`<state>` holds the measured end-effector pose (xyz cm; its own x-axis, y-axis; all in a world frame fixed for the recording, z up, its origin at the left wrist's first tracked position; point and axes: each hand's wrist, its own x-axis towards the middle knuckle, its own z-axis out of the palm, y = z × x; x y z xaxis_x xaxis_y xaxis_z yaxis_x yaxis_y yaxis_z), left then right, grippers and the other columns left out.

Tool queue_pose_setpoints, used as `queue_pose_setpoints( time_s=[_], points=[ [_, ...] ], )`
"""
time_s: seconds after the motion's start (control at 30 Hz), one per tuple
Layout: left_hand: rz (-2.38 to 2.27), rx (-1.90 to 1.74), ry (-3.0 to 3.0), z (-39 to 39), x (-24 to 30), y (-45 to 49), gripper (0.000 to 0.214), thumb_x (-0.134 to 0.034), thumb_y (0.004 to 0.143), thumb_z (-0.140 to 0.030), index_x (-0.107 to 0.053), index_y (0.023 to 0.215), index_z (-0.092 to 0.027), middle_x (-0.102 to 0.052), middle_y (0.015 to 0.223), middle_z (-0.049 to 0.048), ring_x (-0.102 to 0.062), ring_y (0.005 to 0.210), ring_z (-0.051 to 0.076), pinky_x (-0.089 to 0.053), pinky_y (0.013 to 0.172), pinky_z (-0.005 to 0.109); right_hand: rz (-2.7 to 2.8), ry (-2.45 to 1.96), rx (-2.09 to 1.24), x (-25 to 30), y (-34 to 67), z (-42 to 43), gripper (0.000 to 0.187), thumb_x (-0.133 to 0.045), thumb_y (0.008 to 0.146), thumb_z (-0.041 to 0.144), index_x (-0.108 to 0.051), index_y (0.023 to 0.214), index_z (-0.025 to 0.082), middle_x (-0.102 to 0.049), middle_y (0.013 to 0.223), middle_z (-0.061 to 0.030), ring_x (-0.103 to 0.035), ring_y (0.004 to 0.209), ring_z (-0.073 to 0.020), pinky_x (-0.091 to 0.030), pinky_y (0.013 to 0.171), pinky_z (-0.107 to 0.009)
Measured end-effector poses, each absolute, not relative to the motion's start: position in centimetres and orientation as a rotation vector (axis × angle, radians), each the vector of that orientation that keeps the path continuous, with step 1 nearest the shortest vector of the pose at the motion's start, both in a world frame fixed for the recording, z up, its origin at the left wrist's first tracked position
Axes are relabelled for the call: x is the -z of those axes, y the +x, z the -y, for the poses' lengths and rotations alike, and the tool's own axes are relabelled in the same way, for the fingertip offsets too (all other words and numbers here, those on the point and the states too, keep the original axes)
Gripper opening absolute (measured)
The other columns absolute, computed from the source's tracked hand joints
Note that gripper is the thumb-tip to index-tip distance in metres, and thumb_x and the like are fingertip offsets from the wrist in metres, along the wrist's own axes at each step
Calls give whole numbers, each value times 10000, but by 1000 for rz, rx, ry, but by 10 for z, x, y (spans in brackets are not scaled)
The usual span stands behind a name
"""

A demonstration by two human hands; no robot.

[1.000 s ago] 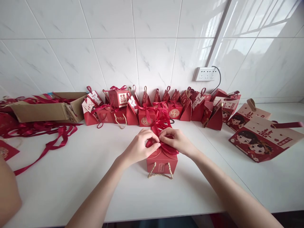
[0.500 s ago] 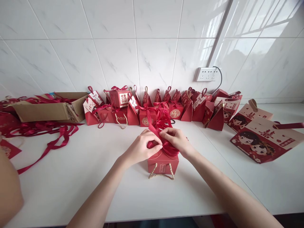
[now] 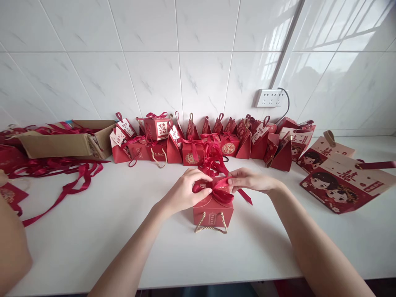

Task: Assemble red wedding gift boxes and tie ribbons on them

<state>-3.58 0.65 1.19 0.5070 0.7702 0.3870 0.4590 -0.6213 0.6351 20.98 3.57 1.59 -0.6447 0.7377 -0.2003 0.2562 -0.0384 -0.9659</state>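
Observation:
A red gift box (image 3: 213,212) with a twisted gold cord handle (image 3: 210,229) stands upright on the white table in front of me. On its lid sits a looped bow of dark red ribbon (image 3: 223,196). My left hand (image 3: 185,193) is closed at the bow's left side, thumb and fingers pinching the ribbon. At the bow's right, my right hand (image 3: 249,180) pinches ribbon between thumb and fingertips. A loose ribbon tail hangs below that hand onto the table.
Several finished red boxes (image 3: 192,153) line the tiled wall. A cardboard box (image 3: 58,145) of ribbons stands left, with loose ribbon (image 3: 66,190) beside it. Printed boxes (image 3: 343,187) stand right. A power strip (image 3: 269,98) is on the wall. Part of another person's arm (image 3: 12,247) shows at left.
My right hand has moved right from the middle of the bow to its right side, and a ribbon tail now hangs there. My left hand stays at the bow.

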Motion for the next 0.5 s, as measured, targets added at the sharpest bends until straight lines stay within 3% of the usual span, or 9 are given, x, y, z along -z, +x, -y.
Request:
queue_pose_setpoints(
  time_s=[0.13, 0.33, 0.5],
  points=[
    [-1017, -883, 2274, -6, -13, -37, 236, -594, 815, -281, -621, 1046, -237, -614, 1040, 36, -543, 1046, 204, -455, 916, 339, 1439, -960, -1658, -8, 198, -40, 316, -736, 712, 437, -598, 692, 153, -579, 654, 3, -524, 601, -93, -443, 618, -238],
    [-1000, -775, 2318, -6, -12, -36, 432, -484, 878, -258, -490, 1305, -322, -529, 1130, 43, -451, 1149, 213, -388, 1020, 393, 1189, -1004, -1600, 18, 168, -45, 328, -781, 629, 404, -610, 759, 155, -629, 704, -3, -577, 634, -115, -466, 648, -243],
    [-1125, -677, 2304, -6, -11, -36, 353, -458, 881, -305, -595, 1206, -304, -469, 1072, 65, -390, 1174, 254, -350, 1049, 452, 1134, -1145, -1543, 23, 157, -45, 314, -701, 696, 426, -584, 778, 146, -613, 699, -4, -564, 603, -104, -461, 596, -229]
  ],
)
